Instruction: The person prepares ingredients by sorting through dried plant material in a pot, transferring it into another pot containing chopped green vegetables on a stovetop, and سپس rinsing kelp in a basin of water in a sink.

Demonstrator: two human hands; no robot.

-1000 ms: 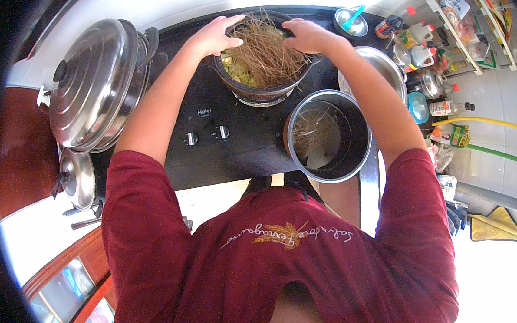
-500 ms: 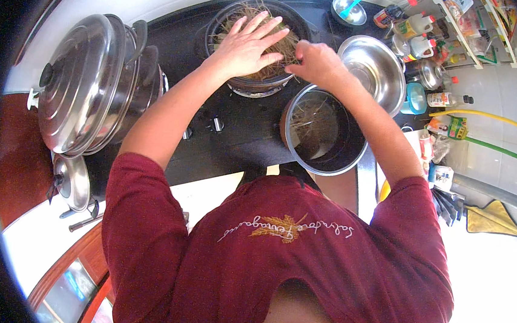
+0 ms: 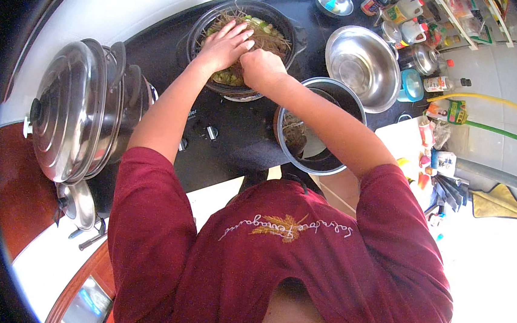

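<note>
Strands (image 3: 269, 41), thin and brown, lie in the dark pot (image 3: 193, 38) beneath the left hand (image 3: 222, 49), fingers spread. The right hand (image 3: 261, 69) curls at their near side; whether it pinches any, I cannot tell.

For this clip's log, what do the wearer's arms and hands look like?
Short, dark red sleeves, matching the shirt, cover the upper arms; the forearms are bare. The left hand and right hand are ungloved, and no watch or bracelet shows on either wrist. The sleeves show no markings.
</note>
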